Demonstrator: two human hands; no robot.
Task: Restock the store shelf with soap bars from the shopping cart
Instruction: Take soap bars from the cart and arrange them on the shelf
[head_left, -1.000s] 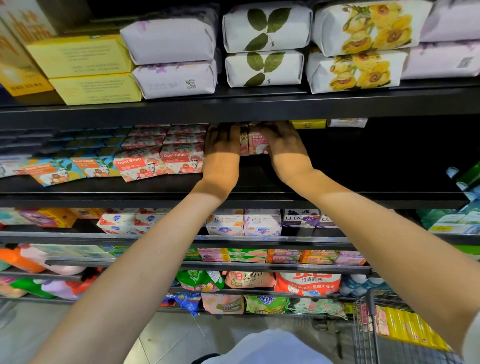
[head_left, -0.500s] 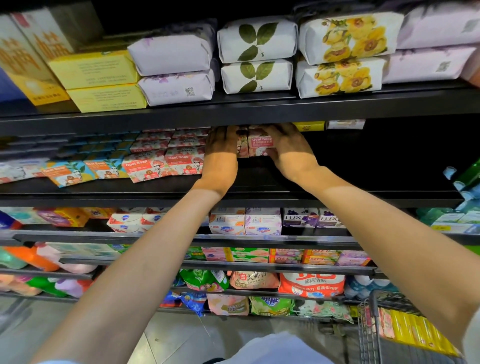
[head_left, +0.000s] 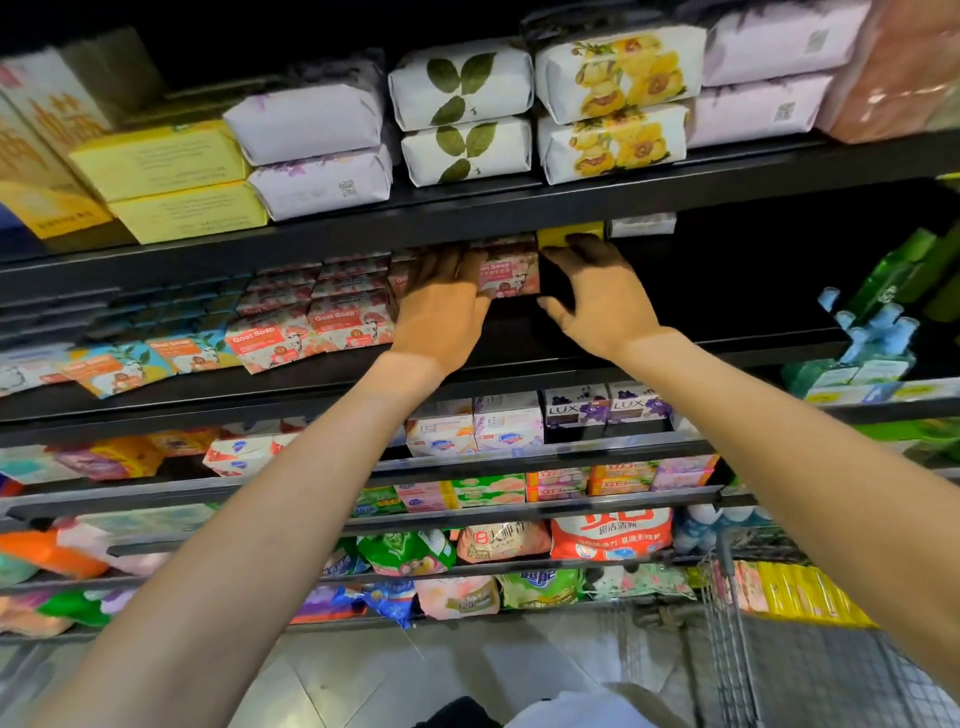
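Pink goat-soap boxes (head_left: 506, 275) stand stacked deep on the black middle shelf (head_left: 701, 340), at the right end of a row of the same soap (head_left: 345, 319). My left hand (head_left: 441, 312) rests with straight fingers against the left side and front of that stack. Just right of the stack is my right hand (head_left: 597, 296), its fingers spread and loosely bent; a dark gap shows between its palm and the boxes, and only its fingertips are near the top right corner. The wire shopping cart (head_left: 727, 603) at the bottom right holds yellow and pink packs (head_left: 800, 592).
Right of the stack the middle shelf is dark and bare as far as the green and blue bottles (head_left: 872, 332). The shelf above carries paper-wrapped soaps (head_left: 462, 114) and yellow boxes (head_left: 161, 161). Lower shelves hold boxed soaps (head_left: 509, 426) and bagged refills (head_left: 608, 535).
My right hand has come off the pink soap boxes and spread open a little to their right. My left hand stays against the stack. The view has tilted upward.
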